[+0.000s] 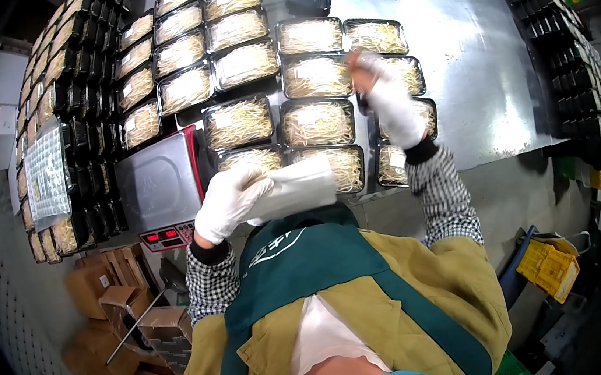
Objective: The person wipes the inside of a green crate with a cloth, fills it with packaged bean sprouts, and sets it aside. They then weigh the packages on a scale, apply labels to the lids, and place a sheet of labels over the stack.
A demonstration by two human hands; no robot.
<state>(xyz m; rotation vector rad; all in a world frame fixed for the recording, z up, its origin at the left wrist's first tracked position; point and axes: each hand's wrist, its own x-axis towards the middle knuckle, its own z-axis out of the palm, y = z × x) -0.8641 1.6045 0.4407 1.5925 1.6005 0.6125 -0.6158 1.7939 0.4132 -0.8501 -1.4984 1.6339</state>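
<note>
My left hand [235, 201], in a white glove, is closed on a stack of pale, flat sheets [295, 188] held over the near table edge. My right hand [382, 93], gloved with the fingertips bare, is blurred by motion above the right-hand columns of trays; what its fingers hold, if anything, cannot be made out. Below and around it lie black trays of bean sprouts [317, 122], several with a white label on top. Part of one tray [349, 168] is hidden behind the sheets.
A red-edged scale [159, 181] with a lit display sits left of my left hand. Tall stacks of filled trays [77, 146] line the left; black tray stacks [559, 47] stand at the right edge. Cardboard boxes [90, 289] and a yellow crate [549, 268] are on the floor.
</note>
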